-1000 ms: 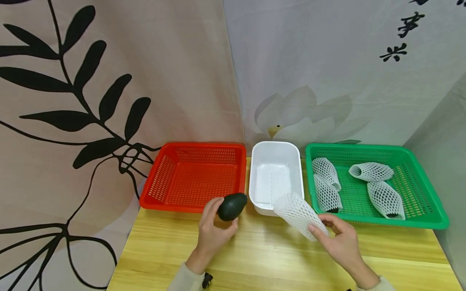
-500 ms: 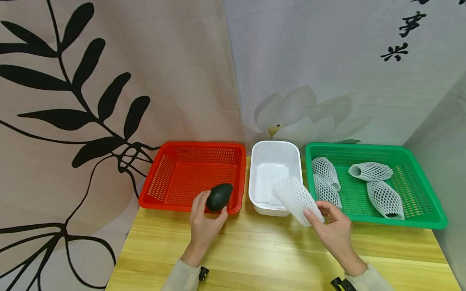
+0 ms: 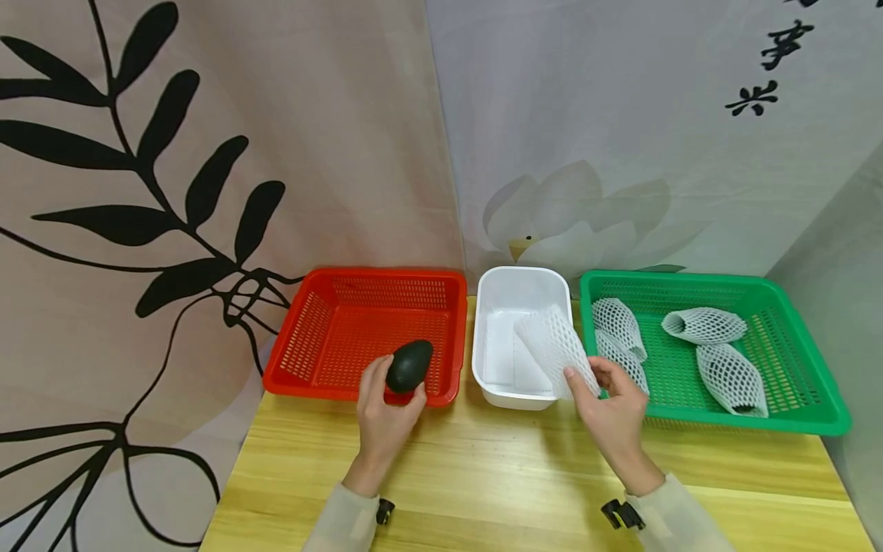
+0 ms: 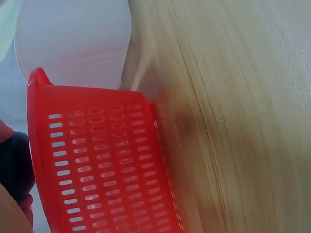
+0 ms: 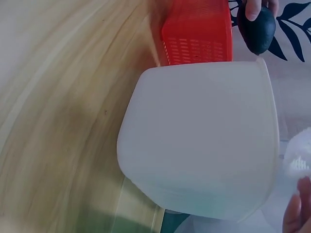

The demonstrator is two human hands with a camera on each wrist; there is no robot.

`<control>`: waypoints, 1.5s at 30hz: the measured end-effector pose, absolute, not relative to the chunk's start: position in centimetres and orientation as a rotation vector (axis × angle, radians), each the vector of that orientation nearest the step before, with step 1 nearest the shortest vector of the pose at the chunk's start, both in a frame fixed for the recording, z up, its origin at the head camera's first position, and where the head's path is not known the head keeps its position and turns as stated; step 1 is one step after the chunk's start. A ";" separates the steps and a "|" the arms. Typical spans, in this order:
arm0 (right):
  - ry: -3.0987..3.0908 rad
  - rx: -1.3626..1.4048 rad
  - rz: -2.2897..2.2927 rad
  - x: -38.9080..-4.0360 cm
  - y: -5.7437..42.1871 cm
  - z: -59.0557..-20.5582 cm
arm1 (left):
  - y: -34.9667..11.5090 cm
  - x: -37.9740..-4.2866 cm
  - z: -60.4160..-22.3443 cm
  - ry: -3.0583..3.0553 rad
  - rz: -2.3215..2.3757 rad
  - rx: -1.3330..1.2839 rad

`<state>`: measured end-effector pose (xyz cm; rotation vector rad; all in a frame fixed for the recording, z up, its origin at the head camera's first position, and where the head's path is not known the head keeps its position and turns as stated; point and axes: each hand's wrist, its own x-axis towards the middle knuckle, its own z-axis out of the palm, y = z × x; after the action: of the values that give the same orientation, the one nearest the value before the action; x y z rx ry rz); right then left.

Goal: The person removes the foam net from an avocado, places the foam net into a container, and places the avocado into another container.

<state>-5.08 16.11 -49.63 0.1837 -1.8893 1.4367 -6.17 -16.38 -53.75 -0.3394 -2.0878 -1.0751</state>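
A dark green avocado [image 3: 410, 366] is gripped between the thumb and fingers of my left hand [image 3: 386, 425], over the front rim of the red basket [image 3: 303, 392]. In the left wrist view the avocado [image 4: 15, 165] shows at the left edge, beside the basket's rim. My right hand [image 3: 616, 414] pinches the lower end of a white foam net sleeve [image 3: 557, 346] over the front right of the white bin [image 3: 486, 368]. Only the fingertips [image 5: 293, 213] of that hand and part of the sleeve [image 5: 299, 155] show in the right wrist view.
To the right stands a green basket [image 3: 821, 368] holding several net-wrapped pieces, among them a wrapped fruit [image 3: 731, 379]. The containers stand side by side on a wooden table [image 3: 497, 475], against a printed cloth [image 3: 345, 138] at the back.
My left hand has carried the avocado left, from beside the red basket to over its front rim. The right hand has moved the foam sleeve forward and slightly left, over the white bin.
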 end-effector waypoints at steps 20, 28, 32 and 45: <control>-1.989 -0.113 1.321 -8.7 13.4 -50.3 | -16.8 -7.0 -55.0 -2.101 -1.060 -0.229; -2.081 -0.189 1.240 -9.2 12.7 -50.4 | -16.9 -7.1 -55.3 -2.122 -1.049 -0.149; -2.100 -0.194 1.192 -9.4 12.5 -50.9 | -16.9 -7.0 -55.4 -2.154 -1.054 -0.107; -2.042 -0.160 1.150 -10.0 12.0 -51.7 | -17.0 -7.2 -55.7 -2.174 -1.023 -0.086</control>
<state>-9.97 12.04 -51.67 -0.1596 -2.0421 1.1501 -7.17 -17.00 -55.72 -0.0863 -2.1741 -1.0228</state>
